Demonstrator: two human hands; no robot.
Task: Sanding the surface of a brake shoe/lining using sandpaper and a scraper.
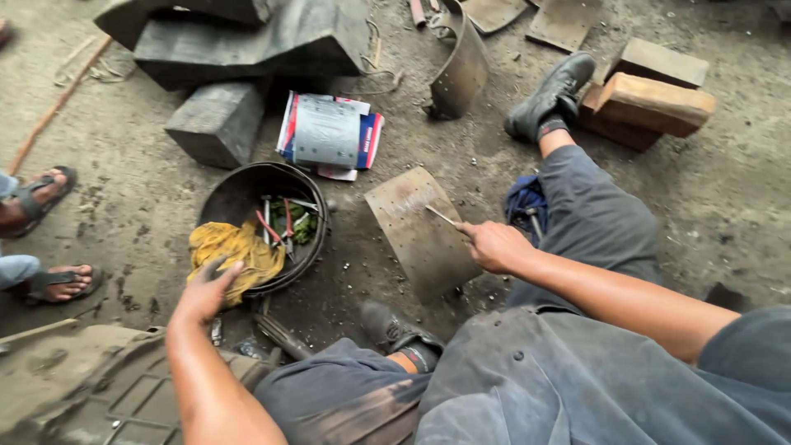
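Note:
I sit on a dirty workshop floor with my legs out. My right hand is closed around a thin metal rod whose tip rests on a curved, perforated metal plate lying between my legs. My left hand reaches down to a round black pan and touches a yellow cloth draped over its near rim. Inside the pan lie several small tools and bolts.
Dark rubber blocks lie behind the pan, with a small box and a grey lining piece beside them. A curved metal shoe stands further back. Wooden blocks sit by my right boot. Another person's sandalled feet are at the left.

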